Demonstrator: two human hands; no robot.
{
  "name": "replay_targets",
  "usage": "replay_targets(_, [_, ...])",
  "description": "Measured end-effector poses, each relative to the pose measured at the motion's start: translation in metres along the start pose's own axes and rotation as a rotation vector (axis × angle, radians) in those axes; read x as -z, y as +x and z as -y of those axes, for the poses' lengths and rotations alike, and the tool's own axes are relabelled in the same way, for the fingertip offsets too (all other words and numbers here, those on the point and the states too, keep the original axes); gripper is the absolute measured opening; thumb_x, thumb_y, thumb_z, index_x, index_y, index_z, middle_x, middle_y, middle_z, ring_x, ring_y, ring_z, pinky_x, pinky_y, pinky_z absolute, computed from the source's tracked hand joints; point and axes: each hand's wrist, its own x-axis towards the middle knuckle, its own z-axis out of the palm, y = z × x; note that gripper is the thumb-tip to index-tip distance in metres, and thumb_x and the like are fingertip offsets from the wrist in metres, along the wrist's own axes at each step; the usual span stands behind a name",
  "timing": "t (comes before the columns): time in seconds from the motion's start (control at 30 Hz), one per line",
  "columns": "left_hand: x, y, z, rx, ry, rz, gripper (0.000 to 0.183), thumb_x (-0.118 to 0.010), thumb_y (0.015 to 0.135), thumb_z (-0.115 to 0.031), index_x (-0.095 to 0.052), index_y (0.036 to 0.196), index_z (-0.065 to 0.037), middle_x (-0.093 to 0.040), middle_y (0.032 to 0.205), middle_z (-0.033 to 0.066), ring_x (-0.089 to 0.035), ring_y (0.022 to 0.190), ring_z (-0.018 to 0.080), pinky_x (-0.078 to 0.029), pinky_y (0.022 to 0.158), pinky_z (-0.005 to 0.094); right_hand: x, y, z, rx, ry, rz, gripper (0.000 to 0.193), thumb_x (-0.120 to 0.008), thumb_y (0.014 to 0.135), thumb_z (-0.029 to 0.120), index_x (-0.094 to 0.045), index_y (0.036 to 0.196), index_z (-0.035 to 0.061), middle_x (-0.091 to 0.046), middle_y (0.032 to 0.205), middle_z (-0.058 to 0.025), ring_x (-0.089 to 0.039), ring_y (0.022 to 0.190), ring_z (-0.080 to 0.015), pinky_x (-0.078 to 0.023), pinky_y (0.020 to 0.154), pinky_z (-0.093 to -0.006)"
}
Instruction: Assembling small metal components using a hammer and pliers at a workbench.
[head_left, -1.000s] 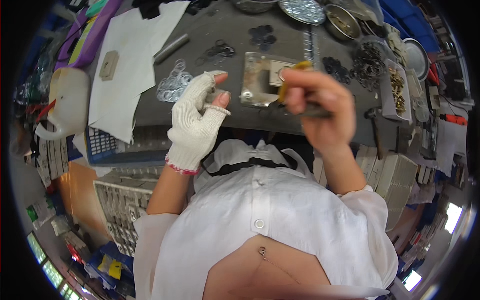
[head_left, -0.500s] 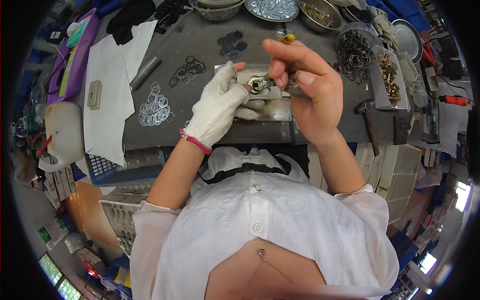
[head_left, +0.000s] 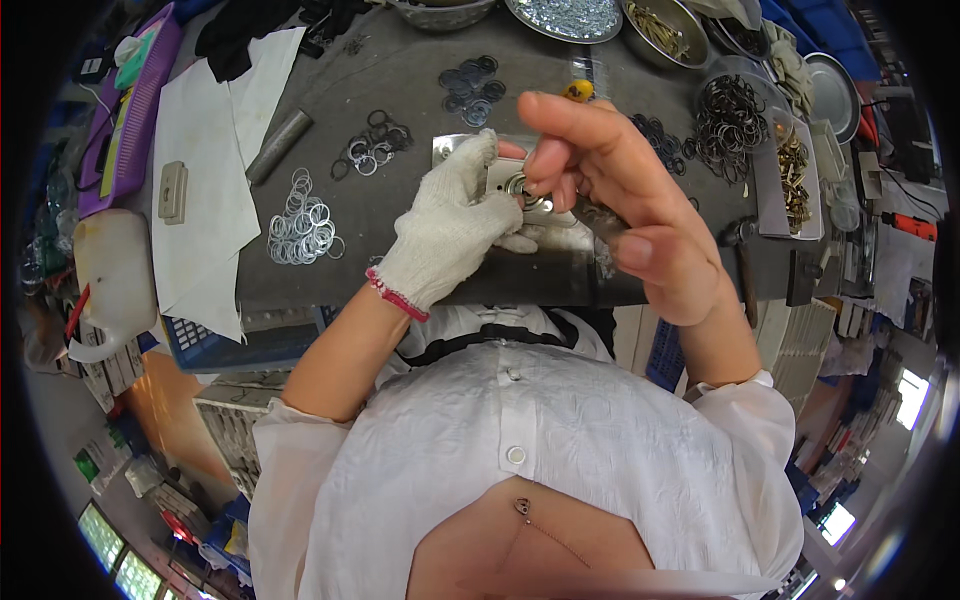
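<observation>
My left hand [head_left: 448,212], in a white knitted glove with a red cuff, is closed on the edge of a pale metal plate [head_left: 497,178] with a round ringed fitting [head_left: 517,186] in it. Bare, my right hand [head_left: 625,185] reaches over the plate from the right, its fingertips at the fitting. The yellow end [head_left: 578,91] of a hand tool sticks up behind its index finger. A dark metal part [head_left: 598,218] shows under the palm. The fingers hide most of the tool, so its kind cannot be told.
Silver rings [head_left: 303,228] and dark rings [head_left: 470,88] lie in piles on the grey bench. At right are more black rings [head_left: 728,120], a box of brass parts [head_left: 793,185] and a hammer [head_left: 742,235]. A metal rod [head_left: 280,146] lies at left, beside white paper [head_left: 205,200].
My right hand has turned and moved slightly right and down, with its thumb lower and farther from the fingers. My left hand stays on the plate.
</observation>
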Motion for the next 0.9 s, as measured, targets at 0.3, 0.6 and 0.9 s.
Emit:
replay_targets(0.3, [0.003, 0.004, 0.008, 0.058, -0.194, 0.067, 0.049, -0.044, 0.079, 0.003, -0.039, 0.127, 0.004, -0.052, 0.112, 0.0131, -0.062, 0.095, 0.0206, -0.059, 0.075, 0.0346, 0.0, -0.001, 0.003, 0.104, -0.31, -0.182, 0.054, -0.035, 0.082, 0.023, -0.054, 0.122, -0.0092, -0.047, 0.11, -0.0132, -0.047, 0.092, -0.0175, -0.041, 0.09, -0.0304])
replay_targets(0.6, [0.008, 0.013, 0.022, -0.084, 0.032, 0.064, 0.044, -0.044, 0.09, -0.003, -0.031, 0.132, 0.004, -0.046, 0.122, 0.015, -0.058, 0.105, 0.0235, -0.057, 0.083, 0.0422, -0.006, 0.006, -0.032, 0.33, 0.342, -0.495, 0.057, -0.036, 0.085, 0.031, -0.055, 0.121, -0.0083, -0.045, 0.127, -0.0143, -0.051, 0.106, -0.0247, -0.044, 0.088, -0.0381])
replay_targets(0.9, [0.008, 0.011, 0.016, -0.034, 0.168, 0.054, 0.037, -0.039, 0.091, -0.002, -0.037, 0.127, 0.0, -0.052, 0.121, 0.0147, -0.059, 0.103, 0.0217, -0.057, 0.083, 0.037, -0.02, 0.005, -0.002, 0.473, 0.159, -0.36, 0.035, -0.04, 0.086, 0.036, -0.044, 0.077, 0.0033, -0.048, 0.087, -0.0159, -0.044, 0.074, -0.0196, -0.039, 0.07, -0.0326])
